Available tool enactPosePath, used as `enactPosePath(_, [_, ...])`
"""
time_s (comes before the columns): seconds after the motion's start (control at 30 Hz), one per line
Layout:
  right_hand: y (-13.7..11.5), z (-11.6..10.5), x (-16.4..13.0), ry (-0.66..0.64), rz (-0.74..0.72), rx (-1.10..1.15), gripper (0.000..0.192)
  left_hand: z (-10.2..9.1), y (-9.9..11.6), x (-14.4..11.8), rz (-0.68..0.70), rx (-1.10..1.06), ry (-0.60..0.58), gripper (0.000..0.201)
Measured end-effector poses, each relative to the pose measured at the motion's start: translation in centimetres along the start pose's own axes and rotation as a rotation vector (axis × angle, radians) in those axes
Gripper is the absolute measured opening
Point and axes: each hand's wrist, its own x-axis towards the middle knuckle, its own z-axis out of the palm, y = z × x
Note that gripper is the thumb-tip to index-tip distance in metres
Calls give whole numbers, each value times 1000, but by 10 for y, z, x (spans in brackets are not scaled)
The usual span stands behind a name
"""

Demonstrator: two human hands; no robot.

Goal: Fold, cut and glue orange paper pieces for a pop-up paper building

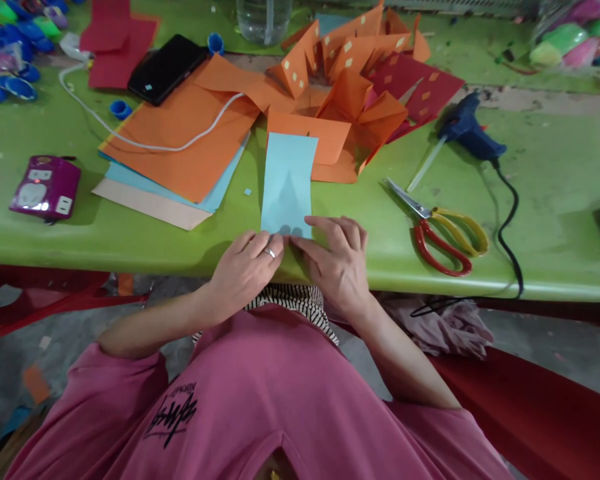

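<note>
A light blue paper strip (289,173) lies lengthwise at the green table's front edge, its far end overlapping folded orange paper (333,140). At the strip's near end, my left hand (247,267), with a ring on one finger, has its fingers bent and pressed together on the paper. My right hand (337,260) grips the same end from the other side, thumb and index finger low on the edge, index side resting on the sheet. Both sets of fingertips almost meet there. Any fold under them is hidden.
Scissors (435,230) and a blue glue gun (473,127) with its cord lie at right. Orange sheets (180,147), a black phone (166,69) and a purple power adapter (46,188) are at left. Cut orange paper shapes (350,57) are piled at the back.
</note>
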Motion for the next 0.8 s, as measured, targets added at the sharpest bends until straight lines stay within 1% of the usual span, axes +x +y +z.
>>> enactPosePath(0.07, [-9, -2, -5, -9, -20, -83, 27, 0, 7, -1, -17, -25, -26, 35])
enactPosePath(0.2, [-21, -11, -12, -64, -7, -196, 38, 5, 14, -7, -95, -86, -40, 42])
enactPosePath(0.33, [-21, -16, -18, -105, 12, -192, 43, 4, 10, -20, -134, -127, -41, 47])
enactPosePath(0.43, [-16, -15, -22, -73, 55, -165, 42, 2, 4, -29, -155, -120, -38, 49])
enactPosePath(0.57, [-10, -12, -27, -15, 81, -161, 41, 1, -4, -36, -167, -127, -2, 50])
enactPosePath(0.7, [-6, -8, -28, -10, 78, -150, 38, -2, -3, -33, -270, -130, 49, 46])
enactPosePath(0.77, [-6, -6, -28, -3, 74, -142, 34, -3, 5, -27, -243, -119, 111, 44])
enactPosePath(0.8, [-6, -5, -29, -1, 74, -138, 32, -2, 11, -23, -193, -121, 141, 45])
